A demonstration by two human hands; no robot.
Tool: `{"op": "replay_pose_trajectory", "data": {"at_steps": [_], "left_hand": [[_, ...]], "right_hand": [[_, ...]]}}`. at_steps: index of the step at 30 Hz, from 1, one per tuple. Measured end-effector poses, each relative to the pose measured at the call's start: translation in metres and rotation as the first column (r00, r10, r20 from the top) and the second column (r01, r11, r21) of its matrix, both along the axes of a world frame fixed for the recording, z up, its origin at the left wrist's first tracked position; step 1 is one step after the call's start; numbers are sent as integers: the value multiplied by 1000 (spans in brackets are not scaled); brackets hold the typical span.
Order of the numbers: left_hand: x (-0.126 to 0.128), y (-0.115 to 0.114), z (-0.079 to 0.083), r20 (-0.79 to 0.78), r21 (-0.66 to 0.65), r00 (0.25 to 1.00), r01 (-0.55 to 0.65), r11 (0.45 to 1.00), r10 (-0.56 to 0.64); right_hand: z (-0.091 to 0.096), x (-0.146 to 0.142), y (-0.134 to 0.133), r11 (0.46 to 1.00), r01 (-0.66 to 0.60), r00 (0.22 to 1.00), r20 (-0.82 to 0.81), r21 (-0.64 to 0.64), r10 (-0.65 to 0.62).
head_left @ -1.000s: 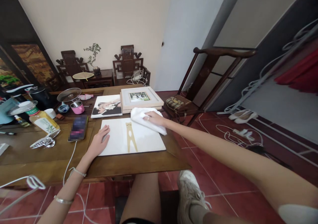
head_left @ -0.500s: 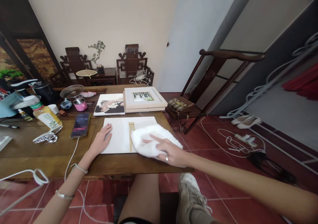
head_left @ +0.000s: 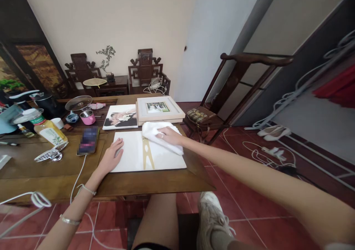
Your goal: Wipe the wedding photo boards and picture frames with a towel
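Observation:
A flat white panel (head_left: pixel 129 155) lies on the wooden table in front of me, with a gold-coloured forked piece (head_left: pixel 148 155) on its middle. My left hand (head_left: pixel 112 156) rests on the panel's left edge, fingers stretched out and holding nothing. Under my right hand (head_left: pixel 169 135) is a bunched white cloth (head_left: pixel 152 129), gripped and pressed on the panel's upper right part. The cloth covers that corner and the top of the gold piece. Some of my right fingers are hidden in its folds.
Behind the panel lie a photo print (head_left: pixel 122 117) and stacked pale picture frames (head_left: pixel 179 114). To the left are a phone (head_left: pixel 88 141) on a cable, a silver hair claw (head_left: pixel 52 153), an oil bottle (head_left: pixel 50 129) and a pink cup (head_left: pixel 87 118). A wooden chair (head_left: pixel 235 80) stands right.
My right hand has moved the cloth away from me, from the panel's lower right to its upper right. More of the gold piece's forked end shows. My left hand stays in place.

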State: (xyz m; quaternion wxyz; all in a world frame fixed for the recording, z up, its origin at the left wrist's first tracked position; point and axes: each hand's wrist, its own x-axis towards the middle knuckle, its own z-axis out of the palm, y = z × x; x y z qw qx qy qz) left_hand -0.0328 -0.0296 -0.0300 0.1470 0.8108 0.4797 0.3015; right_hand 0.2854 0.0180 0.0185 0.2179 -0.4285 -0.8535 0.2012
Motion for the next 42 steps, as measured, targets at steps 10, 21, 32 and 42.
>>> {"op": "replay_pose_trajectory", "data": {"at_steps": [10,21,32,42], "left_hand": [[0,1,-1,26,-19,1000,-5,1000,5],[-1,1,-3,26,-13,1000,-13,1000,14],[-1,0,0,26,-15,1000,-9,1000,10],[1,1,-1,20,-5,1000,-15,1000,15]], "right_hand": [[-2,-50,-82,904,-390,906,249,174,343],[1,-62,-100,951,-276,937,260,136,235],[22,-35,-11,979,193,928,311,72,-206],[29,-39,-7,980,189,909,365,69,-201]]}}
